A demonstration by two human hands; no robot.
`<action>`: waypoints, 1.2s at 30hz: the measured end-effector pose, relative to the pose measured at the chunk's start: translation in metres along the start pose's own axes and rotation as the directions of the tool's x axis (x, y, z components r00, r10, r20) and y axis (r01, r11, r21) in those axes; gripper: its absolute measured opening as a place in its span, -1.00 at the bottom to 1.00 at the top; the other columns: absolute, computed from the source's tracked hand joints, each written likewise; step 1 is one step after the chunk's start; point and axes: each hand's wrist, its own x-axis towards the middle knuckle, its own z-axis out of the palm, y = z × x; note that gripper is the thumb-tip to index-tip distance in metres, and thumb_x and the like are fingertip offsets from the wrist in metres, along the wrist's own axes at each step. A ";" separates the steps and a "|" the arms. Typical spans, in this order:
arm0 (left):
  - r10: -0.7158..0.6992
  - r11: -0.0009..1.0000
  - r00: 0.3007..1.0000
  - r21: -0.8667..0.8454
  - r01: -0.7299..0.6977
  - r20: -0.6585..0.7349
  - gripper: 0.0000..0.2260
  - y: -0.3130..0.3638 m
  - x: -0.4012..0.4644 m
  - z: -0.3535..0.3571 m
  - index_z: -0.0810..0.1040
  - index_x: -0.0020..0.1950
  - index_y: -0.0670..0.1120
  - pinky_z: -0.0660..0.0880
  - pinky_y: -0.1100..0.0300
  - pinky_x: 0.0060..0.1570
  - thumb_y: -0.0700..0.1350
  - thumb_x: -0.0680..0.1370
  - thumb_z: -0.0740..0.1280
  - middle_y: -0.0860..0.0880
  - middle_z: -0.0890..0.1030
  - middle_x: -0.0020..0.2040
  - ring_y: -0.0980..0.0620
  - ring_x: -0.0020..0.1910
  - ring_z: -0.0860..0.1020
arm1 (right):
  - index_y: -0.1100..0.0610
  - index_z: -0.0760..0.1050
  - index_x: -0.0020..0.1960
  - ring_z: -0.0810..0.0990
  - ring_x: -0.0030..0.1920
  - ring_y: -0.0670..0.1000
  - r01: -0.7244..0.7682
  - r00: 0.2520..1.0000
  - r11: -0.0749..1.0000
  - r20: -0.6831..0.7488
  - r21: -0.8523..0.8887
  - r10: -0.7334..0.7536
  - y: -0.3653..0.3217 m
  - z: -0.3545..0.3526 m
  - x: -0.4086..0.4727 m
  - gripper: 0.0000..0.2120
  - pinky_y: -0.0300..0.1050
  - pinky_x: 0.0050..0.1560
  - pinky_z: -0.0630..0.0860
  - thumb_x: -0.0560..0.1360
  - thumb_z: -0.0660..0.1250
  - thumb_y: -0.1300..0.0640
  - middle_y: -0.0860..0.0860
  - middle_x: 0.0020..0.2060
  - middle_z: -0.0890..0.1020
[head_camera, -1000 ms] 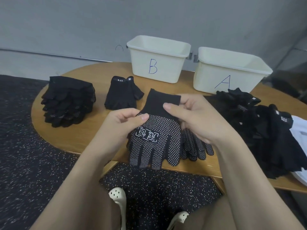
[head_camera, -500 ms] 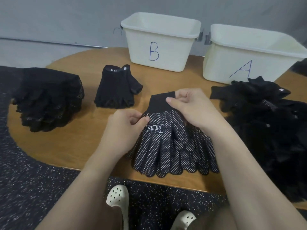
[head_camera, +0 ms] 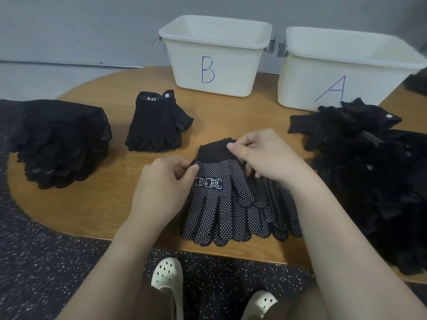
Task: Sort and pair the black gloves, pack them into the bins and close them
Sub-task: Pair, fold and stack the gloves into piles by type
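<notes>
Both hands pinched the dotted glove (head_camera: pixel 221 204) on the desk (head_camera: pixel 97 204): left hand (head_camera: pixel 164 188) at its edge, right hand (head_camera: pixel 263 155) at its cuff.

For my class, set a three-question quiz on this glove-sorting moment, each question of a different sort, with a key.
1. True or false: the left hand and the right hand both pinch the dotted glove.
2. Multiple choice: which pile lies nearest the bin marked A? a) the unsorted glove heap b) the fingerless gloves c) the stacked dotted gloves
3. Fill in: the bin standing behind the fingerless gloves bears the letter ___.

Key: 1 true; 2 a; 3 B.
</notes>
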 end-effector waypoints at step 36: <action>0.340 0.839 0.841 0.268 -0.473 0.422 -0.36 0.006 -0.018 0.024 -0.24 0.67 0.19 -0.34 0.18 0.57 0.33 0.64 -0.15 0.08 -0.28 0.68 0.13 0.63 -0.32 | -0.03 0.53 0.01 0.63 -0.47 -0.11 -0.056 0.998 0.994 0.033 -0.095 0.059 0.026 -0.001 -0.040 -0.88 -0.11 -0.34 0.63 0.56 0.47 0.03 -0.07 -0.39 0.70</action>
